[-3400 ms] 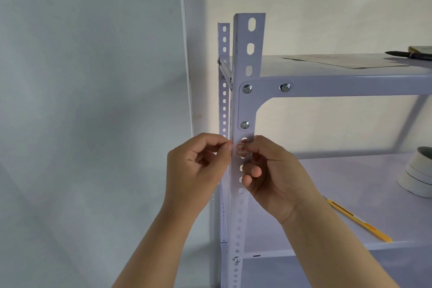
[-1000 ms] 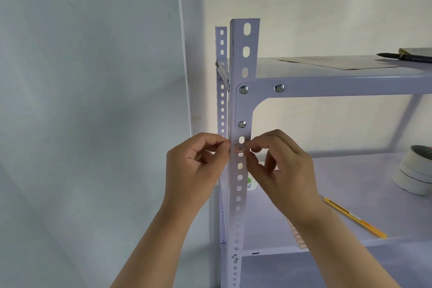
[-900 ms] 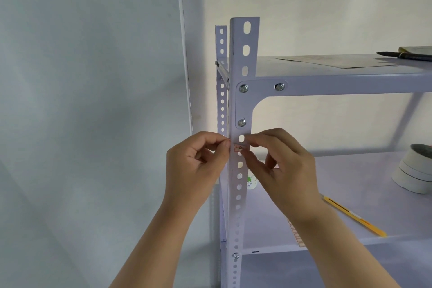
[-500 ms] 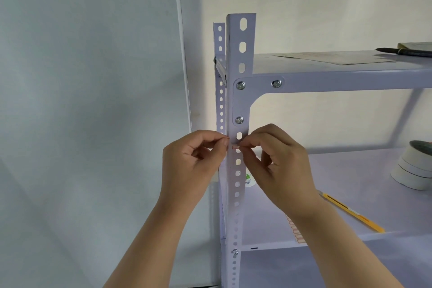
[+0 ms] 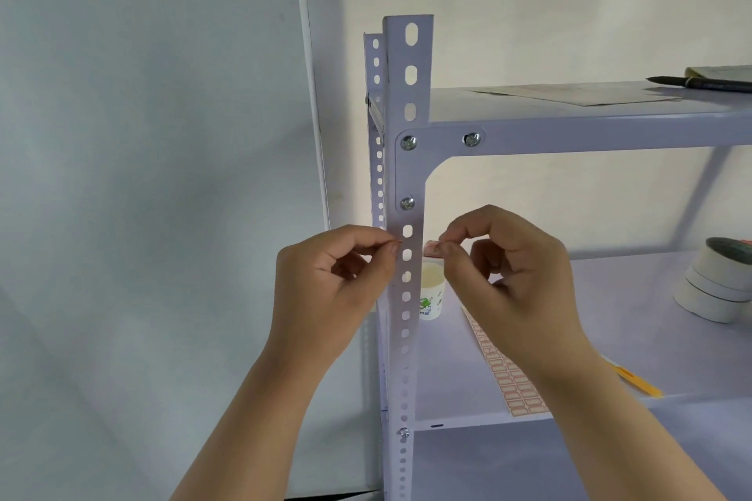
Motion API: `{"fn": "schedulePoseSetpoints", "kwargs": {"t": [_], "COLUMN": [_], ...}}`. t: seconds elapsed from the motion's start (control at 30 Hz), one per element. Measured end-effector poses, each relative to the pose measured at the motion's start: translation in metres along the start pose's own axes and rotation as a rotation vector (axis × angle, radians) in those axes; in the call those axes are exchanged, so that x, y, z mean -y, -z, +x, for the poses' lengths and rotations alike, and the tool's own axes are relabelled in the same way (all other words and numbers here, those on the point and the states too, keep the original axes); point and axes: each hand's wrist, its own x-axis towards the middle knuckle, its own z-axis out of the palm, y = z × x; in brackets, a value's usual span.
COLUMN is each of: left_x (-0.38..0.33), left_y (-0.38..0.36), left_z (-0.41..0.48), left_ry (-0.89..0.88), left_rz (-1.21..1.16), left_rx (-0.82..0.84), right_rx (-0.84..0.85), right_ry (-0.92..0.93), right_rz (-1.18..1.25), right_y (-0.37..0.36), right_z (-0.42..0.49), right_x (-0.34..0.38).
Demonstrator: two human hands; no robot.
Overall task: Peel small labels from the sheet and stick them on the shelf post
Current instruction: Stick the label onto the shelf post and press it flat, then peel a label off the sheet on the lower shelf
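Observation:
The white perforated shelf post (image 5: pixel 407 175) stands upright at the centre. My right hand (image 5: pixel 508 277) is just to the right of it and pinches a small red-and-white label (image 5: pixel 433 248) between thumb and forefinger, clear of the post. My left hand (image 5: pixel 333 297) has thumb and forefinger pinched together at the post's left edge, level with the label; a tiny reddish speck shows at the fingertips. The label sheet (image 5: pixel 504 374) lies on the middle shelf, partly hidden by my right wrist.
A paper cup (image 5: pixel 431 293) stands on the middle shelf (image 5: pixel 651 277) right behind the post. Tape rolls (image 5: pixel 724 289) sit at the right and a yellow tool (image 5: pixel 635 378) near the shelf's front edge. The top shelf holds paper (image 5: pixel 569 94) and a pen (image 5: pixel 704 82). A wall lies to the left.
Both hands were pinching the label against the post's front. My right hand has since drawn away to the right with the label; my left hand stays at the post's edge.

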Motion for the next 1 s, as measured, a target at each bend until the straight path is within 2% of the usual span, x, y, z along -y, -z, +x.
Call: {"fn": "schedulePoseSetpoints", "kwargs": {"t": [0.1, 0.27, 0.47, 0.83, 1.0], "left_x": [-0.005, -0.013, -0.022, -0.037, -0.039], "left_y": [-0.003, -0.013, -0.024, -0.046, -0.056], "left_z": [0.000, -0.002, -0.004, -0.003, -0.004], "left_ry": [-0.086, -0.185, -0.119, -0.105, 0.066], "left_rz": [0.065, 0.109, 0.025, 0.033, -0.102], "left_rx": [0.042, 0.090, 0.121, 0.163, 0.181], "right_rx": [0.019, 0.042, 0.048, 0.025, 0.017], "right_ry": [-0.025, 0.032, 0.056, -0.002, -0.111], "right_rz": [-0.015, -0.115, -0.187, -0.142, -0.031], "right_y": [0.006, 0.015, 0.029, 0.049, 0.050], "right_z": [0.003, 0.004, 0.002, -0.003, -0.008], "right_x": [0.004, 0.003, -0.001, -0.003, -0.007]}}
